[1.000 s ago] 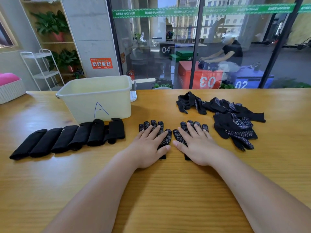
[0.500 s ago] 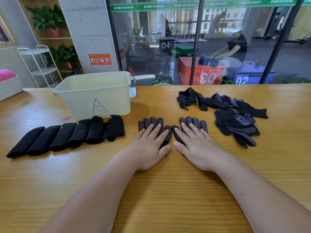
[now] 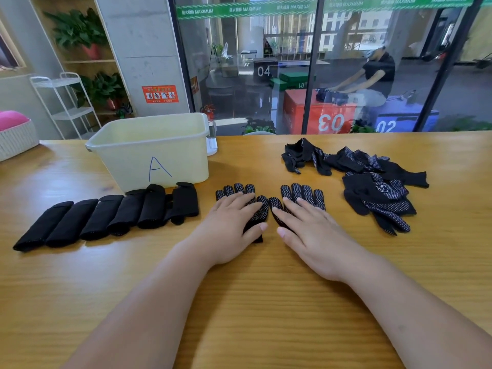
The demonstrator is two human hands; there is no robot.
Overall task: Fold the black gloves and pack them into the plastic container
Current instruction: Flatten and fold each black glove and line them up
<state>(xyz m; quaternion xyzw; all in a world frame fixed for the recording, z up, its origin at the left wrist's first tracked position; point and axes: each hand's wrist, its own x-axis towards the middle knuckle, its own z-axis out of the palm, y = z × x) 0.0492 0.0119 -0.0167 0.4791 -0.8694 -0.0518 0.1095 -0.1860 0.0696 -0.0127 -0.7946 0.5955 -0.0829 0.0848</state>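
Both hands lie flat on the wooden table [image 3: 266, 315], fingers straight and slightly spread, gripping nothing. The left hand [image 3: 229, 230] presses palm-down on the left glove [image 3: 262, 209] and the right hand [image 3: 311, 235] on the right glove [image 3: 303, 191]. These two dotted black gloves lie side by side, their thumbs almost meeting just ahead of the person's own thumbs, and their fingertips stick out just past the person's fingertips. Ahead of the left fingers and off to their left stands the plastic container [image 3: 151, 155], a pale open-topped tub with a blue "A" on its near wall. Only the upper inner walls show (the floor is hidden behind the near wall, so I cannot tell what is inside). Left of the left fingers, in front of the tub, a row of folded gloves [image 3: 106, 217] lies on the table, each touching the next. To the right of the right fingers, near but apart, sits a loose heap of unfolded gloves [image 3: 372, 187]. Far out to the left, a white woven basket [image 3: 16, 142] holds a pink cushion [image 3: 12, 119].
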